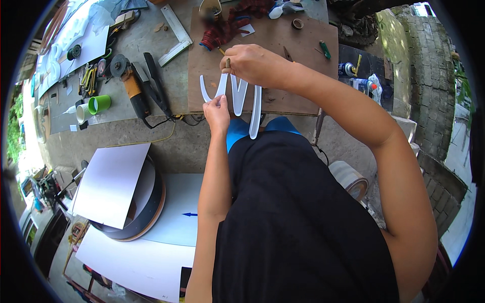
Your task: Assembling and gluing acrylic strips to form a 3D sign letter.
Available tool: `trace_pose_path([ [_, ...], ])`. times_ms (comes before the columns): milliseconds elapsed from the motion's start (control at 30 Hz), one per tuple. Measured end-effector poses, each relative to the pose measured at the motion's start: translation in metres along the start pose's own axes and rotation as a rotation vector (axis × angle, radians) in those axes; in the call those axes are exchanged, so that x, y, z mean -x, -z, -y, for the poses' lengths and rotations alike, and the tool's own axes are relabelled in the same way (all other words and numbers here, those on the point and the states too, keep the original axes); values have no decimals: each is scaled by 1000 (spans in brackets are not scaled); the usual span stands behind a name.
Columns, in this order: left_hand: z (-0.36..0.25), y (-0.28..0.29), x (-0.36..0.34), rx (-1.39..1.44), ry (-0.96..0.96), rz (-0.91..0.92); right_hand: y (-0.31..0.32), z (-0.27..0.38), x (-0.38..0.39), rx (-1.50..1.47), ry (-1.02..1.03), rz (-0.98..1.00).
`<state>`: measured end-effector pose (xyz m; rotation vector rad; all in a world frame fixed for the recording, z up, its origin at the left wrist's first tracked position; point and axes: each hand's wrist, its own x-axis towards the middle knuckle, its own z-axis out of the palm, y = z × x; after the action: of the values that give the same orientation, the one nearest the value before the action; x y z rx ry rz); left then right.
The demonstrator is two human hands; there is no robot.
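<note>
A white script-letter shape (pixel 239 98), with raised edges and long curved strokes, hangs over the front edge of the brown work board (pixel 288 103). My left hand (pixel 217 112) is closed on its left part, thumb and fingertips pinching a stroke. My right hand (pixel 255 65) is closed just above the letter's upper end. Something small and brownish shows at its fingertips, too little to name. Behind that hand lie dark red knit gloves (pixel 217 35) and a roll of brown tape (pixel 297 23).
An angle grinder (pixel 130 86) with its cord, a metal square (pixel 174 40) and a green cup (pixel 99 104) are on the grey table to the left. A green-handled tool (pixel 325 49) is on the board; spray cans (pixel 347 69) stand at right. White sheets (pixel 113 177) lie lower left.
</note>
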<state>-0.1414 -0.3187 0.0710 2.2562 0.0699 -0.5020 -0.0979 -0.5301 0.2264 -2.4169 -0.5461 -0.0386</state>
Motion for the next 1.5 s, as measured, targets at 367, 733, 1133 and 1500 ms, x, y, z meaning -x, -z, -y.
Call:
trace_pose_path([
  [367, 0, -2, -1, 5, 4, -11, -9, -4, -1, 9, 47, 11],
  [733, -4, 0, 0, 12, 22, -6, -5, -4, -5, 20, 1, 34],
  [1133, -2, -2, -1, 16, 22, -12, 98, 44, 59, -238, -217, -374],
  [1500, 29, -1, -21, 159, 58, 119, 110, 83, 190, -592, -447, -340],
])
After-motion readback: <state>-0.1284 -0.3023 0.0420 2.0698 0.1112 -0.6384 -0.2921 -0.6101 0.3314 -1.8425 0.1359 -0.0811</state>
